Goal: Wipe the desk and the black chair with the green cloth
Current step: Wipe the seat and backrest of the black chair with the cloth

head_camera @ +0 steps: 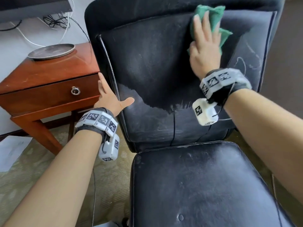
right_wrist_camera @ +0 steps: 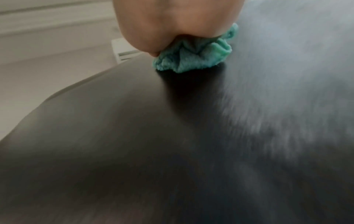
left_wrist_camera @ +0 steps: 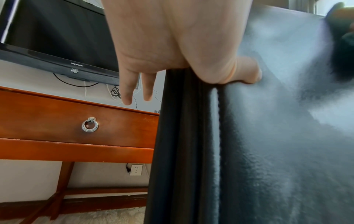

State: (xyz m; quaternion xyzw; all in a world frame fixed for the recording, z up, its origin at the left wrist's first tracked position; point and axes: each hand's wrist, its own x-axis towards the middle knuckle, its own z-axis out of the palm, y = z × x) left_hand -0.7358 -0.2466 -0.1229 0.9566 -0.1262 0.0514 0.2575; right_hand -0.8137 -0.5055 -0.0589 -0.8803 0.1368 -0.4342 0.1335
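Observation:
The black chair (head_camera: pixel 147 71) fills the middle of the head view, its backrest dusty with darker wiped streaks. My right hand (head_camera: pixel 205 46) lies flat with straight fingers on the green cloth (head_camera: pixel 213 15) and presses it against the upper right of the backrest. The right wrist view shows the cloth (right_wrist_camera: pixel 193 60) bunched under my palm (right_wrist_camera: pixel 172 22) on the chair (right_wrist_camera: pixel 153 136). My left hand (head_camera: pixel 109 99) straddles the backrest's left edge, thumb on the front and fingers straight behind. The same hand (left_wrist_camera: pixel 172 45) appears on the chair (left_wrist_camera: pixel 268 136) edge in the left wrist view. The wooden desk (head_camera: pixel 49 69) stands left of the chair.
A round metal plate (head_camera: pixel 51 51) sits on the desk, which has a drawer with a ring pull (left_wrist_camera: pixel 90 125). A television (left_wrist_camera: pixel 57 37) and loose cables (head_camera: pixel 54 22) are behind it. White paper (head_camera: pixel 11 149) lies on the carpet at the left.

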